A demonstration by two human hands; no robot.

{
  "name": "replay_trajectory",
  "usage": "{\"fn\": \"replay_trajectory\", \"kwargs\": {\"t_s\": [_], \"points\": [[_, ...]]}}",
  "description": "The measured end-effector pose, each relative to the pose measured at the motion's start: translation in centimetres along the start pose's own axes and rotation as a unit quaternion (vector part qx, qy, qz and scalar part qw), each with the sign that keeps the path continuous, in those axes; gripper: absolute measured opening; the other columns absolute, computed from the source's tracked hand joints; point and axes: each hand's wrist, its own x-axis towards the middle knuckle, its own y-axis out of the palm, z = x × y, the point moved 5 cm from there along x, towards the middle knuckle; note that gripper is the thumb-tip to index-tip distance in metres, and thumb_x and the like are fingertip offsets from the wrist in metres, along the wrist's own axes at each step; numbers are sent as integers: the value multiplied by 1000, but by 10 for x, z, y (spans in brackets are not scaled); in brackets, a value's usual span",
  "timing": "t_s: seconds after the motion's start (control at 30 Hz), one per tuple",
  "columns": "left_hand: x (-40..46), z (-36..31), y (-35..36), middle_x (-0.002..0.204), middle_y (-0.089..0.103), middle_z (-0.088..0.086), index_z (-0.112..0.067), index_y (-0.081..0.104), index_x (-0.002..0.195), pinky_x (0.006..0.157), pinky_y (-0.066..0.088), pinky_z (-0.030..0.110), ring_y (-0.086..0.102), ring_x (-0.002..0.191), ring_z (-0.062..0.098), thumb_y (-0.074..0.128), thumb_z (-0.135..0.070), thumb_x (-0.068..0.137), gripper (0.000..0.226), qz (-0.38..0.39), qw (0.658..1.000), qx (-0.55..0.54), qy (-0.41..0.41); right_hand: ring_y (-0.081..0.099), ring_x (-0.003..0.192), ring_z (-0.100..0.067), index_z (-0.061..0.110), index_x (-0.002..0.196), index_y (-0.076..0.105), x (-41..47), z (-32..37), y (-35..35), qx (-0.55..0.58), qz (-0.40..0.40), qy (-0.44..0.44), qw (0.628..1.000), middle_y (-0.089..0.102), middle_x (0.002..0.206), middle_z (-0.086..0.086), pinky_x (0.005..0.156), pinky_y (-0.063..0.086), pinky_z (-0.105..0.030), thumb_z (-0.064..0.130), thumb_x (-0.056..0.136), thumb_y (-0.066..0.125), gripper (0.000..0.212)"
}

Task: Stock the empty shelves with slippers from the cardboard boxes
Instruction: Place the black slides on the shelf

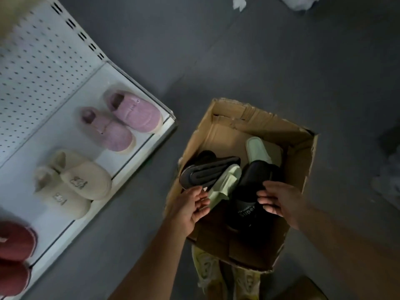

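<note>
Both hands in the cardboard box. My left hand has its fingers curled at the near end of the dark grey slipper, apparently pinching it (contact partly hidden). That slipper's long axis runs left-near to right-far, on its side, sole ridges facing up. My right hand has fingers wrapped over the edge of the black slide, grasping it. The slide's long axis runs near to far, strap with white "Super" lettering at the near end.

Floor is dark grey, room dim. White scraps lie at the far edge (can't tell what they are).

Box is open-topped, torn rim, standing on the floor just right of the shelf. Inside: the grey slipper, the black slide, and 2 pale green slippers, 1 upright against the far wall, 1 wedged between the dark ones.

Shelf is white with a pegboard back. On it are 3 pairs in a row: pink slippers farthest, cream slippers in the middle, red slippers nearest, toes pointing toward the shelf's front edge.

My yellow shoes show under the box's near edge.
</note>
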Motion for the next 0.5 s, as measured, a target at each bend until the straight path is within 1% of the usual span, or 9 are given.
{"fn": "replay_trajectory", "kwargs": {"t_s": [0.13, 0.2, 0.23, 0.27, 0.33, 0.37, 0.4, 0.43, 0.5], "points": [[46, 29, 3, 101, 68, 6, -15, 62, 113, 70, 55, 34, 63, 87, 18, 53, -19, 100, 16, -13, 999, 50, -10, 58, 73, -18, 10, 118, 58, 35, -42, 1, -49, -16, 28, 998, 64, 94, -10, 60, 46, -28, 8, 99, 47, 22], [66, 31, 3, 110, 66, 6, -19, 60, 115, 81, 55, 36, 63, 95, 18, 52, -18, 100, 17, -38, 985, 159, 61, 57, 75, -19, 10, 116, 57, 50, -55, 6, -79, -9, 17, 997, 61, 86, -8, 60, 46, -27, 2, 97, 50, 22], [76, 26, 4, 116, 65, 5, -21, 60, 117, 88, 54, 38, 62, 102, 18, 55, -19, 99, 19, -52, 954, 261, 139, 57, 77, -21, 9, 119, 56, 57, -59, 9, -109, -9, -1, 994, 59, 86, -7, 62, 46, -29, 2, 95, 52, 25], [82, 18, 7, 121, 62, 5, -20, 59, 121, 94, 52, 39, 59, 108, 20, 58, -20, 96, 25, -65, 897, 372, 230, 58, 78, -21, 9, 124, 55, 65, -63, 11, -146, -10, -25, 989, 59, 88, -7, 62, 46, -30, 3, 93, 55, 31], [89, 1, 17, 132, 55, 8, -15, 55, 130, 105, 44, 42, 50, 124, 25, 65, -20, 89, 43, -112, 710, 566, 403, 58, 68, -18, 14, 131, 50, 78, -67, 15, -209, -5, -64, 976, 57, 93, -6, 56, 46, -29, 5, 91, 59, 43], [92, -8, 22, 139, 49, 12, -12, 52, 135, 110, 37, 44, 43, 131, 30, 67, -19, 85, 53, -138, 620, 624, 456, 57, 62, -15, 18, 133, 47, 83, -69, 17, -230, 2, -76, 970, 56, 98, -6, 49, 45, -25, 5, 90, 59, 46], [96, -16, 26, 147, 43, 16, -10, 47, 141, 115, 30, 45, 36, 137, 34, 68, -19, 82, 63, -157, 548, 667, 480, 57, 55, -12, 21, 137, 43, 90, -70, 19, -245, 9, -86, 966, 55, 103, -7, 44, 43, -23, 6, 90, 58, 51], [103, -23, 29, 152, 35, 19, -9, 40, 146, 119, 23, 46, 30, 141, 36, 68, -22, 82, 71, -167, 493, 709, 476, 57, 51, -10, 23, 140, 39, 97, -72, 21, -257, 18, -93, 962, 54, 109, -8, 42, 42, -22, 7, 91, 58, 55], [118, -34, 32, 157, 26, 21, -8, 26, 152, 121, 16, 46, 25, 144, 37, 65, -27, 86, 78, -184, 412, 779, 435, 59, 58, -12, 28, 146, 33, 109, -75, 24, -303, 33, -105, 947, 49, 131, -8, 46, 44, -23, 14, 92, 57, 61]]}}
